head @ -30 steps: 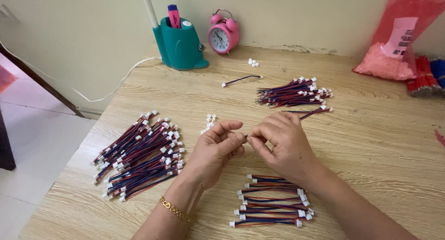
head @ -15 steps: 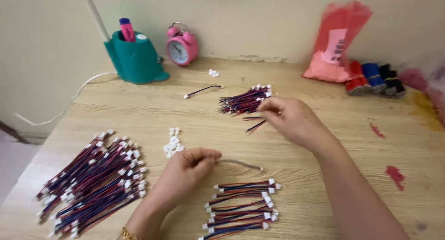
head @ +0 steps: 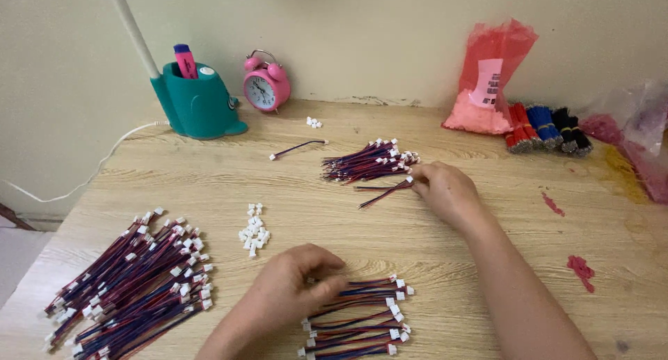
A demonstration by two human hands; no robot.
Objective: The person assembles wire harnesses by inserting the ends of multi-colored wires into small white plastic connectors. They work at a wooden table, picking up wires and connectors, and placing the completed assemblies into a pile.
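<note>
My left hand [head: 292,290] rests at the near middle of the wooden table [head: 487,262], its fingertips closed on the left ends of a small stack of red-blue wire leads with white connectors [head: 362,318]. My right hand [head: 449,189] reaches farther out, its fingers pinching one loose wire lead [head: 383,192] at the edge of a second bundle of leads [head: 365,162]. A little heap of loose white connectors [head: 254,231] lies between the two hands, to the left.
A large pile of finished leads [head: 132,283] lies at the near left. At the back stand a teal pen holder [head: 195,102], a pink alarm clock [head: 266,85], a red plastic bag [head: 490,75] and bundles of red, blue and black wire [head: 546,127]. A single lead [head: 298,148] lies apart.
The hands, together a second ago, have separated. My left hand dropped to the near stack with a lead, and my right hand reached out to the far bundle. The camera view swung right.
</note>
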